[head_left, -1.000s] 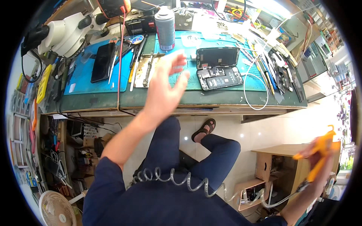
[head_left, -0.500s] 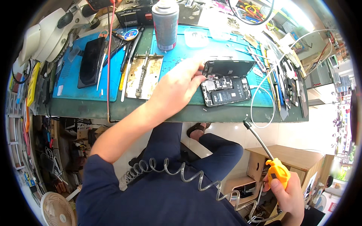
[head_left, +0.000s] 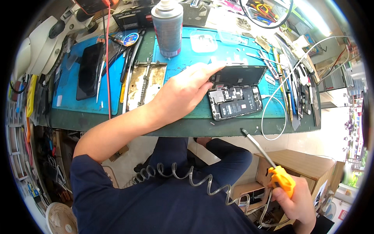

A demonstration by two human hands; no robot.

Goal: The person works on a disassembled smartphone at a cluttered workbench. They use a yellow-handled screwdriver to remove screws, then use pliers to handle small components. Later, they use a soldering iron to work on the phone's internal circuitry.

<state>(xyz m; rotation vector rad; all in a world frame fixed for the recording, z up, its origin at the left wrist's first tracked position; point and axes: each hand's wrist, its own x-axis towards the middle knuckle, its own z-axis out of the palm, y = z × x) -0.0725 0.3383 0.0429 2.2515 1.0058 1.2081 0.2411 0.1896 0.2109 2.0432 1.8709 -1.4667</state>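
An opened phone [head_left: 233, 101] lies on the blue work mat [head_left: 194, 54], its insides showing and its screen [head_left: 237, 76] tilted up behind it. My left hand [head_left: 183, 91] rests on the mat, fingertips touching the raised screen's left edge. My right hand [head_left: 296, 202] is low at the right, below the bench, gripping an orange air blow gun [head_left: 278, 177] whose thin metal nozzle [head_left: 257, 146] points up toward the bench edge. A clear coiled hose [head_left: 187, 179] runs from the gun across my lap.
A grey spray can [head_left: 167, 27] stands at the back of the mat. A metal holder plate [head_left: 144, 80], a dark phone [head_left: 89, 70], tweezers and a red wire [head_left: 107, 58] lie left. Tools [head_left: 290, 78] and a white cable [head_left: 272, 101] crowd the right. A microscope [head_left: 39, 46] stands far left.
My left hand came down from the air onto the mat and reached the phone's screen. My right hand dropped and swung the blow gun's nozzle toward the bench.
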